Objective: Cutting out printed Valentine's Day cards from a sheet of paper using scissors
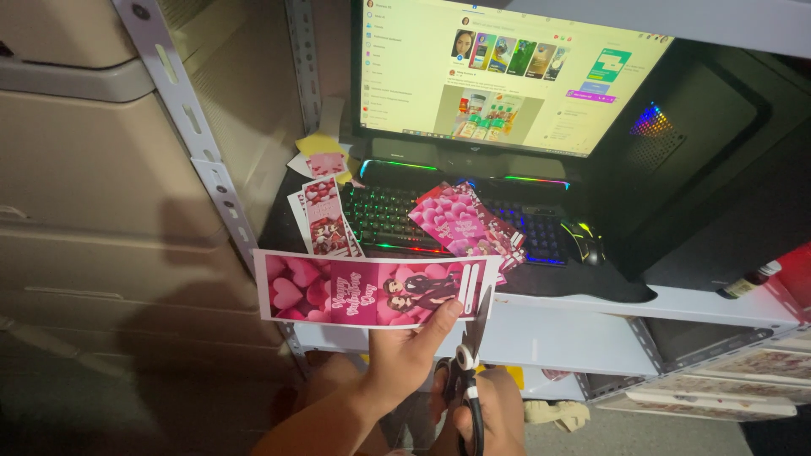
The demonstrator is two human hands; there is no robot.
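My left hand (pixel 405 350) pinches the lower edge of a long pink printed card (pixel 355 289) with hearts and two cartoon figures, held flat in front of the desk. My right hand (pixel 486 414) grips black-handled scissors (pixel 469 355), blades pointing up and meeting the card's right end near its white border. A stack of similar pink cards (pixel 463 221) lies on the backlit keyboard (pixel 389 221).
A lit monitor (pixel 507 72) stands behind the keyboard. A mouse (pixel 585 241) sits at its right, a dark computer case (pixel 718 169) further right. More printed strips (pixel 321 219) lie left of the keyboard. A metal shelf upright (pixel 198 143) and beige cabinet (pixel 93 169) stand left.
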